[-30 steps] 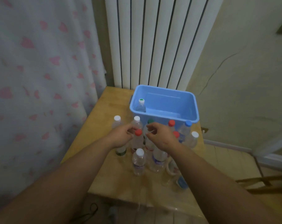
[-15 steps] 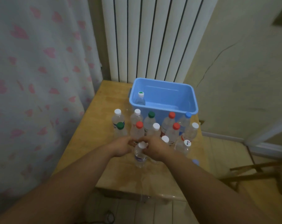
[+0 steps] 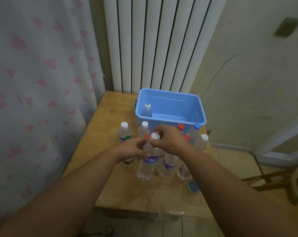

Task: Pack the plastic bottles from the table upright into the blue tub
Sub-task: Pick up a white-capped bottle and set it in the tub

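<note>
Person seen only as two arms. Left forearm: bare along whole visible length, thick near frame bottom, tapering to wrist. Right forearm: likewise bare, broad, smooth outline, narrowing at wrist. Left grip: bare, fingers short and rounded, knuckles faintly marked. Right grip: bare, broad back, knuckle ridge visible. Nails and fine detail too blurred to tell. Soft shading along arm undersides.

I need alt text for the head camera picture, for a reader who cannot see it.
The left hand and right hand hold a white-capped bottle at a table crowded with bottles; the blue tub behind holds one upright bottle.
</note>
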### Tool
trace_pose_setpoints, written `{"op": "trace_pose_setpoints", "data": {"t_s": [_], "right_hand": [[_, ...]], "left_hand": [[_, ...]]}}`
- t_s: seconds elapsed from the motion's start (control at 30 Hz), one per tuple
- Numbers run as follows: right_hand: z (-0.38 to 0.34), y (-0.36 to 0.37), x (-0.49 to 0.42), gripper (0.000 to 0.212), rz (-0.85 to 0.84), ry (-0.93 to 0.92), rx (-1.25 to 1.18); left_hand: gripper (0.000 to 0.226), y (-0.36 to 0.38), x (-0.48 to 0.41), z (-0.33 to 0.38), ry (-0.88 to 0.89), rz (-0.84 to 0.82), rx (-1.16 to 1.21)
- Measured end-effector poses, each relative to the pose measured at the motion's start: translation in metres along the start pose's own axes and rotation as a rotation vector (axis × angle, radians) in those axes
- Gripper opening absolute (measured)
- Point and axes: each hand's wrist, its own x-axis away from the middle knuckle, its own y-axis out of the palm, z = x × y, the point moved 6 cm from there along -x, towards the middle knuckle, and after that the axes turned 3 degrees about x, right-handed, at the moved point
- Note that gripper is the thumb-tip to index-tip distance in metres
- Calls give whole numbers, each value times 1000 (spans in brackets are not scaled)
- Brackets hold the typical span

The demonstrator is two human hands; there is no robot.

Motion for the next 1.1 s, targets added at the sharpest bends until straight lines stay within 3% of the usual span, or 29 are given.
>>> {"op": "trace_pose_setpoints", "data": {"t_s": [0.2, 0.4, 0.53, 0.73, 0.93, 1.1], "right_hand": [[-28, -55, -2, 45, 200, -76, -80], [-43, -82, -2, 38, 360, -111, -246], [-49, -96, 0, 38, 377, -132, -312], [-53, -112, 2, 38, 406, -181, -339], [-59, -129, -5, 38, 443, -237, -329], [-59, -138, -27, 38, 479, -237, -347]], "left_hand": [[44, -17, 8, 55, 125, 78, 177], [59, -27, 14, 94, 232, 160, 221], [54, -29, 18, 112, 286, 208, 212], [75, -32, 22, 129, 316, 245, 182], [46, -38, 21, 148, 362, 291, 168], [52, -53, 2, 164, 386, 325, 190]]}}
